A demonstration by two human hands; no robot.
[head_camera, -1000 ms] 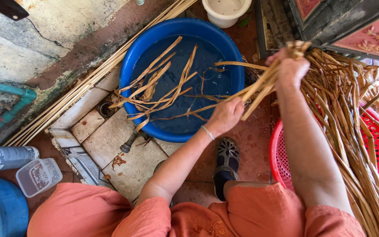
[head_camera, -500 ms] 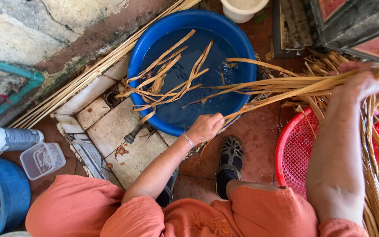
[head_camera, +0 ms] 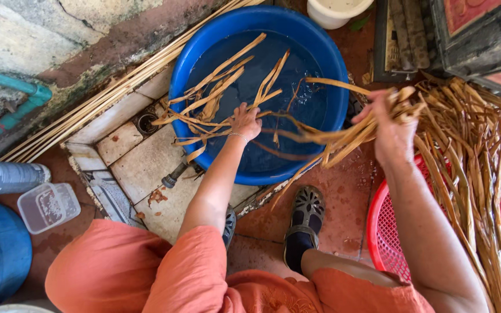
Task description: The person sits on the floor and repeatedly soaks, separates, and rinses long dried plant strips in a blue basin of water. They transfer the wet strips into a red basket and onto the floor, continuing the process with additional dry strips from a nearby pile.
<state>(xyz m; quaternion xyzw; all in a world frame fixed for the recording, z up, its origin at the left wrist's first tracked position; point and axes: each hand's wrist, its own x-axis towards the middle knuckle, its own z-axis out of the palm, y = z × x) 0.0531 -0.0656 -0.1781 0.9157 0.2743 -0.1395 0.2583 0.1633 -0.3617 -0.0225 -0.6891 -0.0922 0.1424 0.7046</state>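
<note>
**Dried reed strips, being handled over a water basin**

Strips (head_camera: 343, 136): long, light, flexible, slick where wetted; judged best taken mid-bundle. A bundle is being gripped in the closed right hand (head_camera: 391, 130), right of centre. Soaking strands are being pressed by the left hand (head_camera: 244, 122), fingers curled loosely. Blue basin (head_camera: 331, 52), upper centre: water and strips being held. Red basket (head_camera: 387, 243), lower right: dry strips being stored.

Blue basin (head_camera: 331, 69), tan dried strips (head_camera: 343, 139), red mesh basket (head_camera: 381, 243) — orange clothing (head_camera: 146, 272), perhaps cream bucket (head_camera: 334, 11)
</note>
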